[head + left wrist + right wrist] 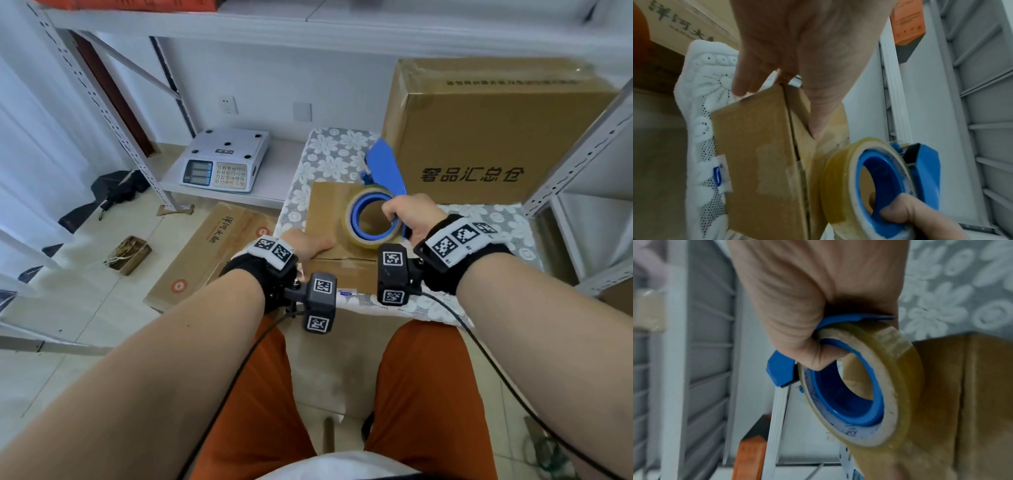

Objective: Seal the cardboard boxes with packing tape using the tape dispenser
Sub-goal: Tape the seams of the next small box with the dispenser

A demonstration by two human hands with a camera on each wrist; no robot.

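A small, flat brown cardboard box (pixel 337 219) lies on the bench (pixel 329 154), which is covered by a white floral lace cloth (pixel 507 222). The left hand (pixel 310 244) rests on the near-left part of the box top, fingers straight and pressing down beside the centre seam between the two flaps; in the left wrist view one fingertip (pixel 816 131) lies on the flap just beside the seam. The right hand (pixel 412 214) is curled round the blue plastic tape dispenser (pixel 387 171), with the thumb hooked through the blue core of the roll of clear packing tape (pixel 371 219). The roll stands on edge on the box top, at its right side, near the left hand but apart from it. A large brown cardboard box (pixel 496 137) printed with black characters stands at the far right of the bench, behind the dispenser. A grey electronic scale (pixel 224 159) sits on a low shelf to the left, and a flattened carton (pixel 209 250) lies on the tiled floor.
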